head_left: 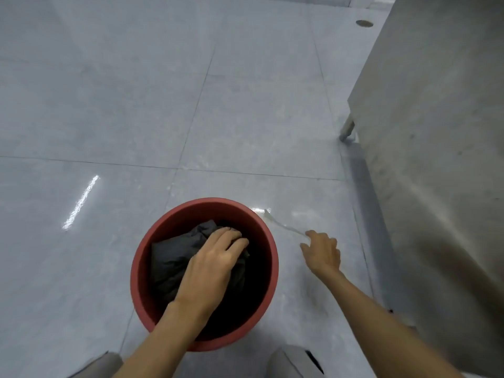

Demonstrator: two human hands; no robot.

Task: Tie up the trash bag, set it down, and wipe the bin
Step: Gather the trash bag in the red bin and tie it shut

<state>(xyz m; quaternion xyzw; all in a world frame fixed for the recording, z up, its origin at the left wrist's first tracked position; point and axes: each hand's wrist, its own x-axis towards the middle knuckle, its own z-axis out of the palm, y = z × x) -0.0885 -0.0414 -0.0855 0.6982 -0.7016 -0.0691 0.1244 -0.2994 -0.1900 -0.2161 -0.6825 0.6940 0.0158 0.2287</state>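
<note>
The left hand (215,257) reached down into the red bin (141,271), palm down, with its fingers curled over the top of the black trash bag (174,255). The fingertips were buried in the crumpled plastic, so how firm the hold was could not be told, but the fingers were bent round the bag's gathered upper part. The right hand (323,252) was held out to the right of the bin, above the floor, apart from the rim. Between thumb and fingertips it pinched one end of a thin, pale, translucent strip (283,226); the other end of the strip ran up and left to a point just beside the bin's far right rim. What the strip was made of could not be determined.

The bag lay inside the bin, bunched toward its left and far side, its mouth not seen tied. The bin stood upright on a grey tiled floor (109,105) showing bright light reflections. A grey metal cabinet (436,118) on a leg stood well to the right. The person's knees in grey cloth showed at the bottom edge, on either side of the left forearm.
</note>
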